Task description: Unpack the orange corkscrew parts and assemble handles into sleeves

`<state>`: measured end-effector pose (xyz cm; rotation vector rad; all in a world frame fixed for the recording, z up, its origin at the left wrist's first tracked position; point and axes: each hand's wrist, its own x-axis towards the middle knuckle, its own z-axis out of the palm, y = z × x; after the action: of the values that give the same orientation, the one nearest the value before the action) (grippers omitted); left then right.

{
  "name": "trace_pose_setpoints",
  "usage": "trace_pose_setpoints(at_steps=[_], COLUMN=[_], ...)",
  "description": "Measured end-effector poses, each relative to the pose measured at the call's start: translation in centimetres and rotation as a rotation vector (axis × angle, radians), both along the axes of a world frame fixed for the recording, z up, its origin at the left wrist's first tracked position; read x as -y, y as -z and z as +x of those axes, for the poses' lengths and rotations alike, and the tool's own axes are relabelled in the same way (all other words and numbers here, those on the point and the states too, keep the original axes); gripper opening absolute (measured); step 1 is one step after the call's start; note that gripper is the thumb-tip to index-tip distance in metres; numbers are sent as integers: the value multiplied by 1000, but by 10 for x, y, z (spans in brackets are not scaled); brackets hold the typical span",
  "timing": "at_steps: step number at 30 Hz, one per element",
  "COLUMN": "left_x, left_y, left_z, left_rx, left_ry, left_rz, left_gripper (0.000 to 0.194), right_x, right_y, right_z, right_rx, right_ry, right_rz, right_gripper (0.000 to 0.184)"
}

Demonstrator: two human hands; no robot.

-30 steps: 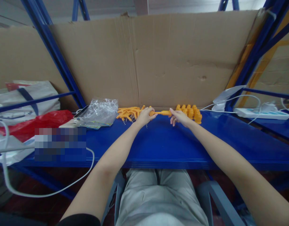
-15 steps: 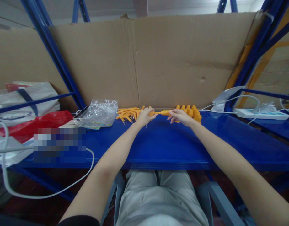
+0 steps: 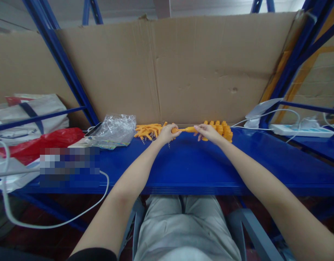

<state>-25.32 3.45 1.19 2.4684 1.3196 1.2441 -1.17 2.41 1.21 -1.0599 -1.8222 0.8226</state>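
Note:
My left hand (image 3: 167,135) is closed round one end of a long orange piece (image 3: 188,129), beside a heap of orange parts. The piece is thin near my left hand and thicker toward the right. My right hand (image 3: 207,132) pinches the thicker end, fingers bent. My fingers cover both ends, so its exact kind is unclear. Left of my hands lie several orange stick-like parts (image 3: 148,130) with dark metal spirals (image 3: 145,139) like corkscrews hanging from them. Just behind my right hand, several orange blocky pieces (image 3: 223,131) stand close together in rows.
The blue table (image 3: 188,166) runs under my hands, with a cardboard wall (image 3: 194,72) behind. A clear plastic bag (image 3: 118,128), a red bag (image 3: 47,146) and a white cable (image 3: 47,227) are on the left. A white power strip (image 3: 302,131) lies at the right.
My right hand has shifted slightly left along the orange piece, toward my left hand. My left hand stays nearly where it was, still gripping.

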Motion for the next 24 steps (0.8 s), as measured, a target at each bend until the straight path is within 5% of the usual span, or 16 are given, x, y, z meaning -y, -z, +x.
trace_pose_setpoints(at_steps=[5,17,24], left_x=[2,6,13], left_y=[2,-3,-4], left_z=[1,5,14], left_rx=[94,36,221], left_ry=[46,24,125], left_rz=[-170,5,-240], left_gripper=[22,19,23], right_x=[-8,6,11], right_y=[7,-7,-3], right_z=[1,-1,-6], right_rx=[39,36,280], right_ry=[-56,-49,231], right_rz=[188,34,412], right_gripper=[40,37,29])
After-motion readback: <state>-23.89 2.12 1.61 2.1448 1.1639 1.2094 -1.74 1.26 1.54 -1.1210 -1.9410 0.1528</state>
